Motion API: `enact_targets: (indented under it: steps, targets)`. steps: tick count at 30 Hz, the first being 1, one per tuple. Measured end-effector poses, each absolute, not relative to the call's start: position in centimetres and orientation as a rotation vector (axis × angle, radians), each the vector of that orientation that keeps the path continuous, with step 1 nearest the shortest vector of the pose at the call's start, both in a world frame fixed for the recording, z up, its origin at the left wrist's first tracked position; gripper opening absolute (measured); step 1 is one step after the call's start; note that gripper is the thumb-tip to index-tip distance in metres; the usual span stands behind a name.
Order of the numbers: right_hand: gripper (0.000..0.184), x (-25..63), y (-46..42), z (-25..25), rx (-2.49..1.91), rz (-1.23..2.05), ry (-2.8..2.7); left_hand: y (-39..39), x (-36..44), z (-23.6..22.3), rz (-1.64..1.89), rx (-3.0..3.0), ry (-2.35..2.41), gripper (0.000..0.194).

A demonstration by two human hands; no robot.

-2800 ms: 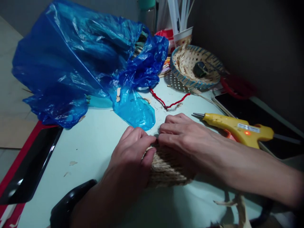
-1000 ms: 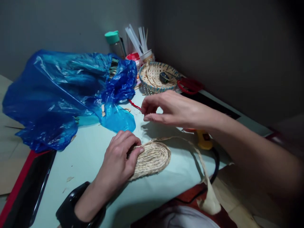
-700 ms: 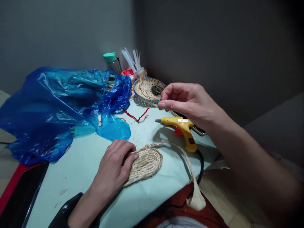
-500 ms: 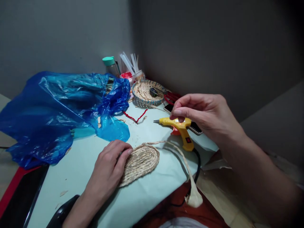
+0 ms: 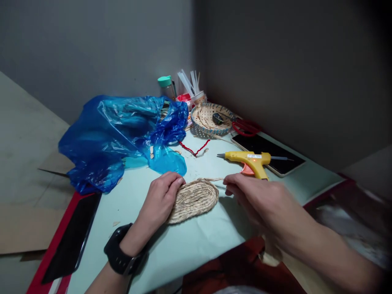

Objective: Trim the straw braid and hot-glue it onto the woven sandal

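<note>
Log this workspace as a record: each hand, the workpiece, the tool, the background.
left hand: on the left end of the oval coil
right hand: pinching the loose strand at the coil's far edge
workpiece: oval coil of twisted plant fiber, flat on the table
tool: yellow hot glue gun, indicator lit, lying beyond the coil
background: blue plastic bag, woven basket, smartphone

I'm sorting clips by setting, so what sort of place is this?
Probably a handicraft corner, though home or workshop I can't tell: a yellow glue gun and a woven basket are on the pale table, and the left hand holds a flat coil of twisted fibre.
</note>
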State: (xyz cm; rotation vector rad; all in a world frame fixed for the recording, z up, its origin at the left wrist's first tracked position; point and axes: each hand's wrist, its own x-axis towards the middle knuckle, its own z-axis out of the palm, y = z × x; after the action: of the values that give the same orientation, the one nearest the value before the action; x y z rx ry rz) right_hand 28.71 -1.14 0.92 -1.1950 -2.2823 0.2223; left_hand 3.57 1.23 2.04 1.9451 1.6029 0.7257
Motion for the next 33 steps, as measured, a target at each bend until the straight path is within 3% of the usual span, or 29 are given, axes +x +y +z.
enact_targets:
  steps: [9, 16, 23, 33]
  targets:
    - [0.053, 24.7, -1.4, 0.1, -1.432, 0.029, -2.344, 0.9, 3.5, 2.3, 0.820, 1.886, 1.603, 0.025]
    - [0.041, 24.3, -1.5, -0.6, -1.422, 0.197, -2.070, 0.4, 3.6, 2.4, 0.999, 1.719, 1.628, 0.020]
    - [0.040, 24.6, 0.8, 3.5, -1.225, 0.263, -1.965, 0.2, 3.1, 3.0, 1.096, 1.434, 1.375, 0.018]
    - [0.037, 25.6, 5.9, 5.7, -0.915, 0.803, -2.018, 0.0, 2.6, 3.7, 1.211, 1.167, 1.062, 0.016]
